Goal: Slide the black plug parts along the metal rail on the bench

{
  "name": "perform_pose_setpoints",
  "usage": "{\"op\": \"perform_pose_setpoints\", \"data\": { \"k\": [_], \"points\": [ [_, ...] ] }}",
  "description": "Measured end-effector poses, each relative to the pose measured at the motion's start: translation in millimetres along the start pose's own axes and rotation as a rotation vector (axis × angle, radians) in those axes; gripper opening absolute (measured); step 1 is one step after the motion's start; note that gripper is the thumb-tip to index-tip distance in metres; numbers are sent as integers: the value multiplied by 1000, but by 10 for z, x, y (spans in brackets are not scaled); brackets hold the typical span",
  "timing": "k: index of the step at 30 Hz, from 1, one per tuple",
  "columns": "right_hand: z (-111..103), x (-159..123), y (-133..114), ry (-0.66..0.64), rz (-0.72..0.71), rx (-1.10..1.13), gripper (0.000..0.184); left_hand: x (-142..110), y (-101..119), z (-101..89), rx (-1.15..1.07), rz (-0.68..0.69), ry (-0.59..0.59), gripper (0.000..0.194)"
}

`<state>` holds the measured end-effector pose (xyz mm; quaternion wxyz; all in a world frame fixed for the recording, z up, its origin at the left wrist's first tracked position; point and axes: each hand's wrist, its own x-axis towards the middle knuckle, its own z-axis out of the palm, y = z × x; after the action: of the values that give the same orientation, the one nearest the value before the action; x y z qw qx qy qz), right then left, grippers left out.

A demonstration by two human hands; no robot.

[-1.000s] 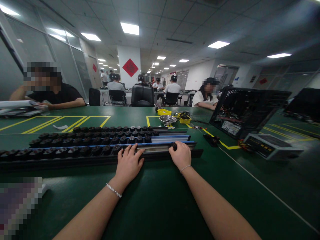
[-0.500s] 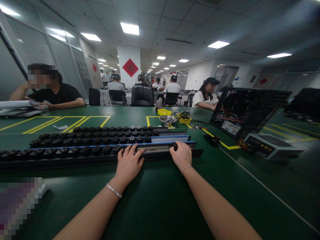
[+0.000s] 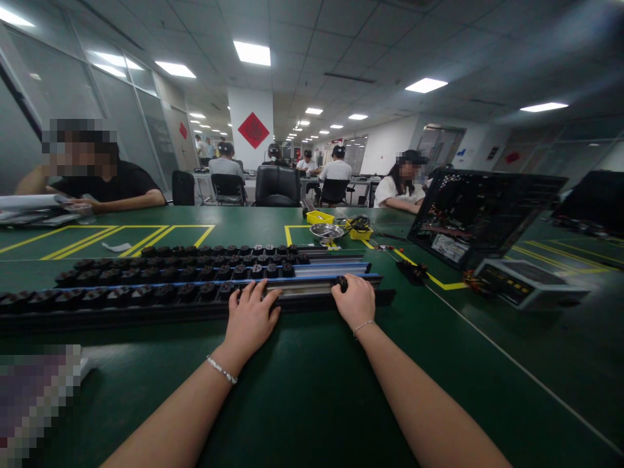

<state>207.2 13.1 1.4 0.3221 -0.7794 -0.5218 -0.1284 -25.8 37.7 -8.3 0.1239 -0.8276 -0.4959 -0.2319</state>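
Note:
Several long black rails with blue strips lie across the table, rows of black round socket-like modules (image 3: pixel 162 294) seated along them. On the front rail (image 3: pixel 307 291), my left hand (image 3: pixel 252 317) rests with its fingers spread, beside the last module of that row. Farther right along the same rail, my right hand (image 3: pixel 355 300) pinches a black round module (image 3: pixel 342 282) between thumb and fingers. Its lower part is hidden behind the hand, so I cannot tell how it sits in the rail. Bare metal channel shows between my two hands.
A metal bowl (image 3: pixel 326 232) and yellow trays (image 3: pixel 320 218) stand behind the rails. To the right are an opened computer case (image 3: pixel 482 214) and a power supply unit (image 3: pixel 529 284). People sit at the far left and right. A blurred flat object (image 3: pixel 39 396) lies front left.
Hardly anything differs. My right hand and the module in it are a few pixels farther right; my left hand stays on the rail.

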Motion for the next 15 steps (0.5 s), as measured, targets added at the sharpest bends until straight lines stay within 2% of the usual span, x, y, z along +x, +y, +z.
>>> {"op": "perform_pose_setpoints", "data": {
  "k": [15],
  "points": [
    [-37, 16, 34, 7, 16, -7, 34, -1, -9, 10, 25, 12, 0, 36]
  ]
}}
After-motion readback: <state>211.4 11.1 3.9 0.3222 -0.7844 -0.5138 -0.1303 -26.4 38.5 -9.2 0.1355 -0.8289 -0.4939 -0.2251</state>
